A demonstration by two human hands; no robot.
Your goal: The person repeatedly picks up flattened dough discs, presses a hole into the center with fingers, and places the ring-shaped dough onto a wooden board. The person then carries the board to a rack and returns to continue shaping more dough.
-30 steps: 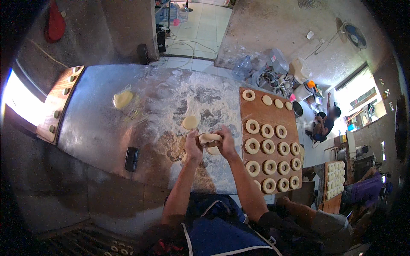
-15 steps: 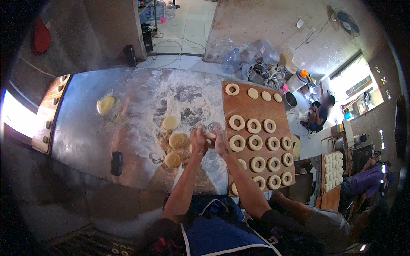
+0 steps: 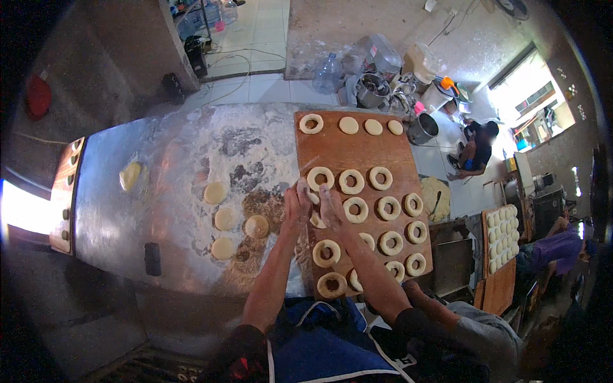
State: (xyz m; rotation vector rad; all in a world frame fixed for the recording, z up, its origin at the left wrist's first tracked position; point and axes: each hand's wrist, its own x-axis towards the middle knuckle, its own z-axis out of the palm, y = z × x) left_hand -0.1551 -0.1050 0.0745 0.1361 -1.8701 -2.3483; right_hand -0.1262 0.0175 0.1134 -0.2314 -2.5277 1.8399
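Note:
My left hand (image 3: 297,203) and my right hand (image 3: 330,205) are side by side over the left edge of a wooden board (image 3: 345,152), both floury. Their fingers close on a ring of raw dough (image 3: 315,218) that rests on the board between them. The board carries several dough rings (image 3: 355,210) in rows, plus three flat dough rounds (image 3: 348,125) and one ring along its far edge. Left of my hands, on the floured metal table (image 3: 128,223), lie several flat dough discs (image 3: 225,219).
A lump of dough (image 3: 130,175) lies at the table's far left and a small dark object (image 3: 152,258) near its front edge. Bottles, pots and buckets (image 3: 383,76) stand on the floor beyond. A person (image 3: 476,153) crouches at right; another board of dough (image 3: 501,239) stands lower right.
My hands have moved right, from the floured table onto the board's left edge, carrying the dough ring with them. The view has shifted, so the table sits further left.

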